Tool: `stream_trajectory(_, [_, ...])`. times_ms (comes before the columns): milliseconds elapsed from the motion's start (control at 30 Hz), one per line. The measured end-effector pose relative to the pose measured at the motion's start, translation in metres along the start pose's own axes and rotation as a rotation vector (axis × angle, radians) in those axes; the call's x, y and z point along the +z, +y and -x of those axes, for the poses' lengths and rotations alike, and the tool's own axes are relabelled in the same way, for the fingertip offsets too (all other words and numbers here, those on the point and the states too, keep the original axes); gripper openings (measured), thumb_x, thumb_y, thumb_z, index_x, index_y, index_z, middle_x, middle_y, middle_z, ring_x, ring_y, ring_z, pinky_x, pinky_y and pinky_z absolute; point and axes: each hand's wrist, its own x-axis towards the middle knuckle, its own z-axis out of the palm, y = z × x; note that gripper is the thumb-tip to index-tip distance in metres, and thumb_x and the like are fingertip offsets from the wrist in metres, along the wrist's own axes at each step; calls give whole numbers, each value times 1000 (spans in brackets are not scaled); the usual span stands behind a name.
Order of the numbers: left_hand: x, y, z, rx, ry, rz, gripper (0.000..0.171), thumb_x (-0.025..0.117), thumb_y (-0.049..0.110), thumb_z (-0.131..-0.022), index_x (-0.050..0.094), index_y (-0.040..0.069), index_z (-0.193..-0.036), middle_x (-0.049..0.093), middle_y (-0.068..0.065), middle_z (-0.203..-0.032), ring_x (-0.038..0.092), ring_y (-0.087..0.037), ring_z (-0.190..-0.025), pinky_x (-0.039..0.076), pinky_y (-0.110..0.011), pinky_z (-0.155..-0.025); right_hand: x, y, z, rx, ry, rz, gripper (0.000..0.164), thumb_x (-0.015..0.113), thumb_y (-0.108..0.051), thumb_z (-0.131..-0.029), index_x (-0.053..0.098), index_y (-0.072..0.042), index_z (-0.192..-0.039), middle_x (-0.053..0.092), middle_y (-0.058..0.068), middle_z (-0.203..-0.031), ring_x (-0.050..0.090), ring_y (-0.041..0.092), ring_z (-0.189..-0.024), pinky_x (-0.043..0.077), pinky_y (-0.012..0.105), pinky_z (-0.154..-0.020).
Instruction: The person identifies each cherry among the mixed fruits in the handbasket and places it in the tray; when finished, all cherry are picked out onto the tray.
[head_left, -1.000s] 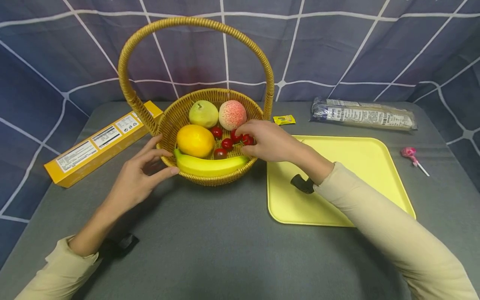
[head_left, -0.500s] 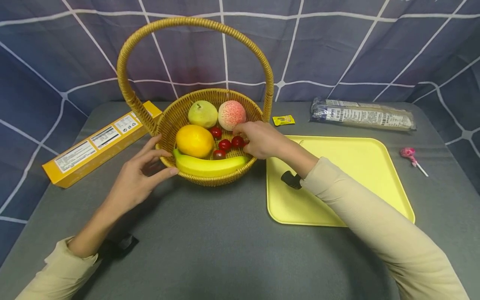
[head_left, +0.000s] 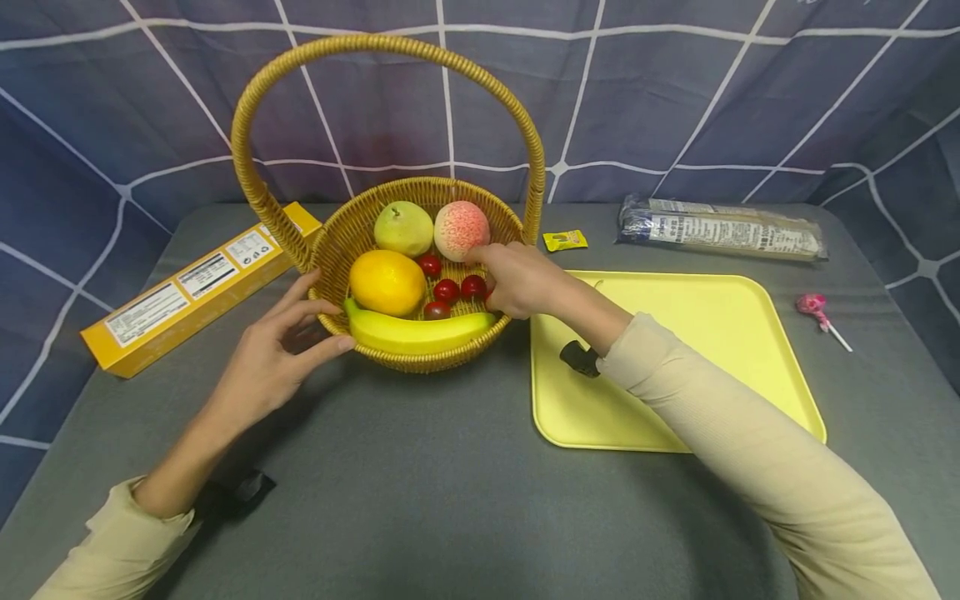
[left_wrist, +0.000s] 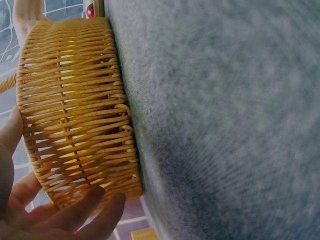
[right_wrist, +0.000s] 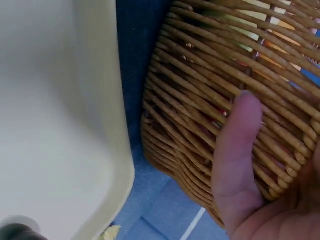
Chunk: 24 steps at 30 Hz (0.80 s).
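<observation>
Tablecloth [head_left: 420,467] in dark grey is lying under everything, and a blue curtain [head_left: 660,92] with white grid lines is hanging behind and at both sides. The wicker basket [head_left: 427,365] is standing upright on the cloth, left of a yellow tray [head_left: 720,350], its tall handle [head_left: 388,42] arching from left to right. Inside, a banana [head_left: 420,333] is lying along the near wall, its long axis running left to right. The left hand [head_left: 281,354] is reaching forward, holding the basket's left side with thumb and fingers. The right hand [head_left: 521,279] is reaching across the tray, gripping the basket's right side, thumb pressing the outer wall; its other fingertips are mostly hiding from view.
</observation>
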Motion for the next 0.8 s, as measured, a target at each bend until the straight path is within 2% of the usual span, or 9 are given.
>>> stream_trajectory(167, [0, 0, -1, 7, 3, -5, 38, 76, 22, -89, 64, 3, -120, 23, -6, -161, 47, -46, -128, 46, -57, -96, 2, 3, 3, -30, 60, -66, 63, 72, -1, -81, 52, -9, -140, 64, 4, -86, 59, 22, -79, 47, 35, -77])
stream_trajectory(367, [1, 0, -2, 25, 10, -3, 35, 77, 19, -89, 65, 3, -118, 27, -7, -160, 50, -43, -126, 47, -53, -96, 4, 5, 7, -58, 67, -127, 56, 73, -12, -89, 50, -7, -140, 62, 6, -85, 63, 16, -51, 48, 33, -77])
stream_trajectory(500, [2, 0, -2, 25, 10, -2, 35, 76, 19, -89, 65, 3, -118, 27, -8, -160, 51, -43, -126, 47, -53, -95, 4, 5, 11, -97, 76, -145, 53, 72, -13, -91, 50, -7, -139, 60, 7, -88, 61, 14, -44, 50, 30, -75])
stream_trajectory(567, [2, 0, -1, 25, 12, -4, 35, 76, 19, -89, 65, 2, -117, 27, -7, -160, 50, -43, -126, 47, -54, -95, 3, 6, 13, -136, 101, -126, 50, 72, -12, -91, 53, -6, -136, 61, 8, -92, 64, 14, -57, 50, 31, -78])
stream_trajectory(633, [1, 0, -1, 24, 12, -3, 35, 76, 19, -89, 65, 2, -118, 27, -7, -160, 50, -44, -126, 47, -54, -95, 3, 7, 15, -184, 140, -102, 46, 72, -11, -90, 57, -5, -133, 62, 10, -102, 66, 18, -78, 48, 34, -86])
stream_trajectory(700, [1, 0, -1, 25, 11, -3, 35, 76, 19, -89, 65, 2, -118, 27, -7, -160, 50, -44, -126, 47, -55, -95, 3, 8, 19, -221, 176, -85, 42, 72, -9, -90, 61, -5, -129, 63, 10, -113, 61, 23, -99, 45, 37, -94])
stream_trajectory(800, [1, -1, -1, 26, 9, -2, 35, 76, 19, -89, 65, 2, -118, 27, -7, -160, 50, -44, -126, 47, -55, -95, 3, 10, 27, -254, 217, -100, 38, 71, -8, -90, 64, -4, -127, 62, 10, -124, 55, 25, -112, 42, 39, -99])
